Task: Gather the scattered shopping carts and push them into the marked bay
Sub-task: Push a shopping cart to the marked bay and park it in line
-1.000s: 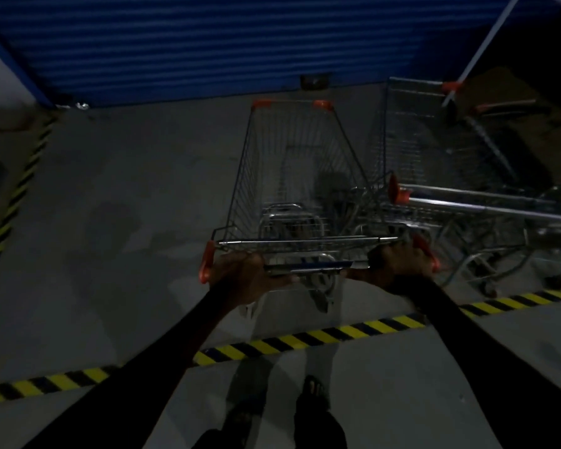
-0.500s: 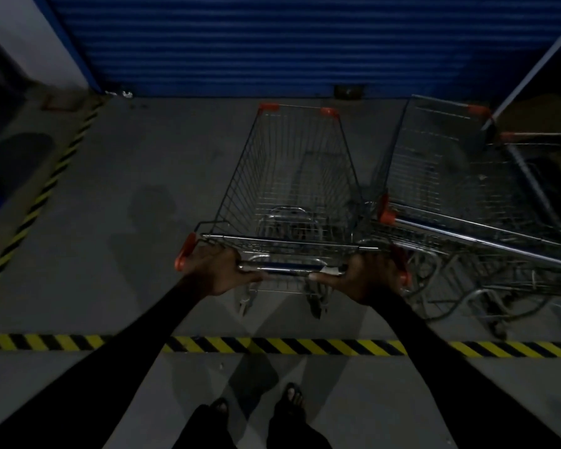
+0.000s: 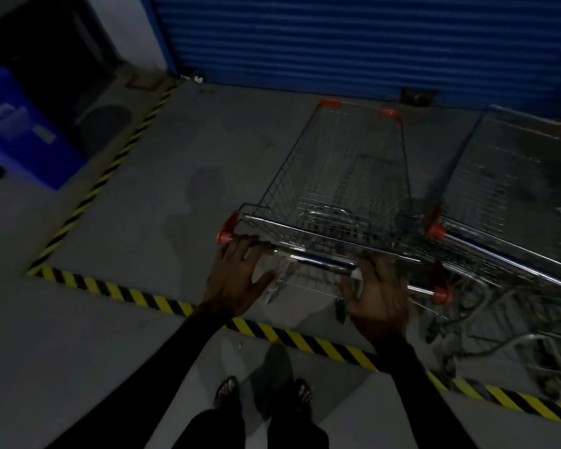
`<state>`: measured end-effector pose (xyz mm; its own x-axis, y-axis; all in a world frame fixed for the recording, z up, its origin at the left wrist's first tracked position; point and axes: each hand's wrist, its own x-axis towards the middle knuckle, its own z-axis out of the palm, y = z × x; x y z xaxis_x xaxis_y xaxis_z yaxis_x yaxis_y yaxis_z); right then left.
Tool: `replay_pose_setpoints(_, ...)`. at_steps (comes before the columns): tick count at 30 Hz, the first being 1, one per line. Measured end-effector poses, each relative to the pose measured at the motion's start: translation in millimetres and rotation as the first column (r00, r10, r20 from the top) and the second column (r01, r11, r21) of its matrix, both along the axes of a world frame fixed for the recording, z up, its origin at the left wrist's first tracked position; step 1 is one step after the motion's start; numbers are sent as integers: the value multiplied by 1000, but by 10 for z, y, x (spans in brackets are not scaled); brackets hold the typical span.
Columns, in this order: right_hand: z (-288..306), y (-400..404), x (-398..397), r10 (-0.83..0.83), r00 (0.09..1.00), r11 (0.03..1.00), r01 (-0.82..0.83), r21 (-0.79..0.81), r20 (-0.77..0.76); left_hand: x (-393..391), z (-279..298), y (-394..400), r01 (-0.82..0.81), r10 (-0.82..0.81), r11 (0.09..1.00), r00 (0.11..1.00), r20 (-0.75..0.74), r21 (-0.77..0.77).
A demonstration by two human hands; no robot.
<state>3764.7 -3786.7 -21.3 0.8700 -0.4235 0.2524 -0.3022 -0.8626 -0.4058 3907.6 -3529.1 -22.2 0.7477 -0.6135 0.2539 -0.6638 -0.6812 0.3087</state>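
Observation:
A wire shopping cart (image 3: 337,176) with orange corner caps stands inside the bay marked by yellow-black floor tape (image 3: 305,340). Its handle bar (image 3: 318,259) faces me. My left hand (image 3: 237,277) has its fingers spread, with only the fingertips on the left end of the bar. My right hand (image 3: 378,299) is also spread, fingertips at the right part of the bar and thumb apart from it. A second cart (image 3: 512,196) sits close on the right, its side against the first cart.
A blue roller shutter (image 3: 337,43) closes the far end of the bay. More striped tape (image 3: 110,170) marks the bay's left edge. A blue bin (image 3: 17,131) stands outside it at far left. My sandalled feet (image 3: 263,393) are just behind the front tape line.
The cart has rolled deeper into the bay next to the second cart. Both hands have loosened from a closed grip on the handle to spread fingers. My view has swung left.

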Motion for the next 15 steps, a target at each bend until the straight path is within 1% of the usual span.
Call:
replay_pose_setpoints(2,46,261,7,15,998,999,-18,48,53,-121,72,151,-67,66,997,997,-26,-28)
replay_pose_setpoints(4,84,515,41,45,996,991,-54,121,80,-248,121,337,-153,152,988,988,-24,-24)
replay_pose_setpoints(6,131,760,96,98,995,971,-103,214,33,-380,164,566,-245,244,969,969,-41,-20)
replay_pose_setpoints(9,221,1094,131,194,979,934,-166,316,-62,-582,230,937,-357,352,934,929,-112,-29)
replay_pose_setpoints(15,320,1568,220,348,934,861,-285,422,-80,-994,256,1617,-520,503,852,845,-181,-60)
